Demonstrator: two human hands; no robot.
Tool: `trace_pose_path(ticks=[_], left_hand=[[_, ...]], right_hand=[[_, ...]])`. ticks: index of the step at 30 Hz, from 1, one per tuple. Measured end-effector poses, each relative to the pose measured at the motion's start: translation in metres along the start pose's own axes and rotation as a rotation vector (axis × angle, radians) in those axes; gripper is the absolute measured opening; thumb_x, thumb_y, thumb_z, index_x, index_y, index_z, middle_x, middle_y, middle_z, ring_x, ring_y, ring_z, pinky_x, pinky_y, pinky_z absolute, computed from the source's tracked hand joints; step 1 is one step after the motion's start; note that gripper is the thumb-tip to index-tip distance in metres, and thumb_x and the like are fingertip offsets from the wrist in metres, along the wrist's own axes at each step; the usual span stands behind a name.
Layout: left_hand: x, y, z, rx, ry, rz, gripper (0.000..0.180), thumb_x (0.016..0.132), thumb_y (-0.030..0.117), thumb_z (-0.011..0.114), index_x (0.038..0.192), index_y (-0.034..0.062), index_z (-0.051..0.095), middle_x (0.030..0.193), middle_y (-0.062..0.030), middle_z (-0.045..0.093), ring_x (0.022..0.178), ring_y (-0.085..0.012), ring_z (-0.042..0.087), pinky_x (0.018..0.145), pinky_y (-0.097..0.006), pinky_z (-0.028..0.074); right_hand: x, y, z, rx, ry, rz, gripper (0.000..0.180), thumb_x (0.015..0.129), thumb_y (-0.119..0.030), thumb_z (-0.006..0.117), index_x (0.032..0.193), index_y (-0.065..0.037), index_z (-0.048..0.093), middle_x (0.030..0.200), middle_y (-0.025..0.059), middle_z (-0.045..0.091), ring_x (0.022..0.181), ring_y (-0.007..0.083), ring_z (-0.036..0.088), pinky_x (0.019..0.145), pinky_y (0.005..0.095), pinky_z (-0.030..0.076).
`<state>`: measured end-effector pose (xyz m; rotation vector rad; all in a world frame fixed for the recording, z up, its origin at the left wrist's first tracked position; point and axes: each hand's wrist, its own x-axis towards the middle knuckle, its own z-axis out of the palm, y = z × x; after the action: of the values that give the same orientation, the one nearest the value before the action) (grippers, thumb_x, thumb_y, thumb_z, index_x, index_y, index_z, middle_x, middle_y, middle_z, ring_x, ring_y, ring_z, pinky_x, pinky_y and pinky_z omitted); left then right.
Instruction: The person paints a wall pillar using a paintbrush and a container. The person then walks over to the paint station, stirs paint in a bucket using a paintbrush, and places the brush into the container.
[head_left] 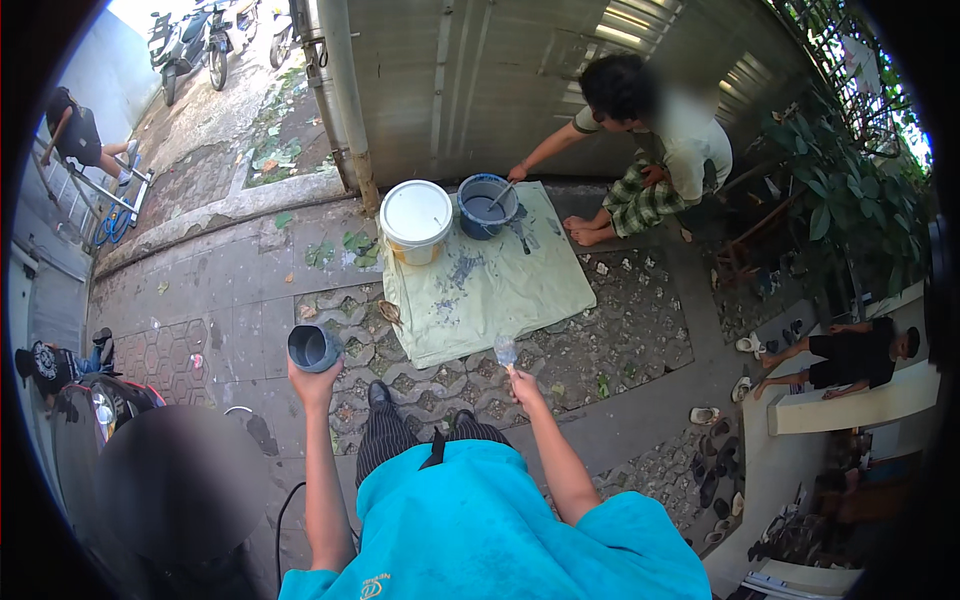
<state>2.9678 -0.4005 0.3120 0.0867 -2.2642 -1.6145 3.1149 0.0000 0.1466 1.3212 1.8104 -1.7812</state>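
Cup: a small round grey cup (313, 348), mouth tilted toward the camera, dark and smooth inside, held up over the paving at the person's left.
Left hand (314, 385): raised from below, fingers closed around the base of the cup.
Brush: a paintbrush (506, 352) with pale, blurred bristles pointing up, just off the near corner of the cloth.
Right hand (524, 387): fingers gripping the brush handle, forearm stretched forward.
Cloth: a pale green drop cloth (490, 285), creased and smeared with grey paint, spread flat on the ground ahead.
White bucket: a round white lidded paint bucket (416, 221) at the cloth's far left corner.
Grey bucket: an open blue-grey bucket (487, 205) just beside the white one, a stirring stick leaning in it.
Co-worker: a person (650, 150) in a pale shirt and checked trousers, squatting barefoot at the cloth's far right edge, one hand on the metal wall.
Wall: ribbed grey sheet metal (480, 80) with an upright post.
Ground: patterned grey pavers (620, 340), dry leaves scattered.
Surroundings: a leafy shrub (840, 190) at right, parked motorbikes (195, 40) far back.
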Motion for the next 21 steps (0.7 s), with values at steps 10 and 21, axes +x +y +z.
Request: trace_pose_path(ticks=[10, 21], left_hand=[[-0.123, 0.045, 0.032, 0.045, -0.029, -0.127, 0.063, 0.052, 0.007, 0.086, 0.107, 0.0016, 0.056, 0.099, -0.0075, 0.065, 0.089, -0.0181, 0.063, 0.082, -0.032, 0.050], [-0.134, 0.063, 0.027, 0.030, 0.009, -0.124, 0.056, 0.056, 0.002, 0.084, 0.105, -0.0011, 0.058, 0.099, -0.0070, 0.064, 0.090, -0.0166, 0.062, 0.083, -0.031, 0.050]], right_hand=[[-0.021, 0.133, -0.138, -0.025, 0.207, 0.401, 0.029, 0.094, -0.035, 0.056, 0.100, -0.008, 0.064, 0.077, 0.0012, 0.052, 0.047, 0.0125, 0.044, 0.038, 0.0271, 0.034], [0.007, 0.049, -0.061, -0.242, 0.032, 0.049, 0.028, 0.096, -0.033, 0.052, 0.102, -0.009, 0.066, 0.068, -0.0004, 0.053, 0.048, 0.0101, 0.047, 0.038, 0.0275, 0.037]])
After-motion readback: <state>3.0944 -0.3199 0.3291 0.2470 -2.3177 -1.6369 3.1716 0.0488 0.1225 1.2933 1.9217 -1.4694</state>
